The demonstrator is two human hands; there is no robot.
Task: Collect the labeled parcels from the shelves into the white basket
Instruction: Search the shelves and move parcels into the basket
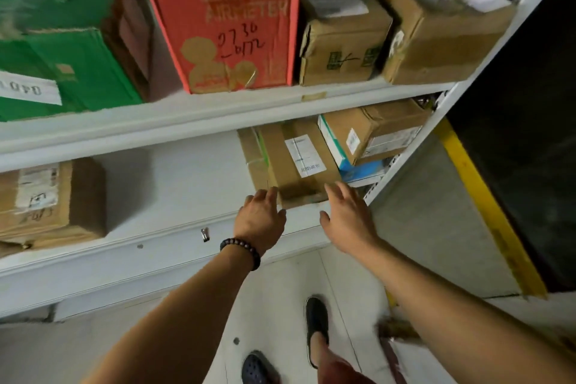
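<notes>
1. Two bare forearms are seen nearest, above shoes (pixel 316 324) on the floor; a bracelet (pixel 241 251) is worn on the left wrist.
2. Parcel (pixel 296 162): a flat brown box with a white label, laid on the right of the lower shelf (pixel 174 184), just beside another box (pixel 371 134).
3. Step judged: two-handed grasp. Both side edges should be clamped and the parcel slid out level, so the neighbour is not dragged.
4. Left hand (pixel 260 215): fingers spread, nothing held, tips at the parcel's near-left corner; contact cannot be told.
5. Right hand (pixel 349 218): fingers spread, nothing held, tips by the near-right corner.
6. Basket is not seen.
</notes>
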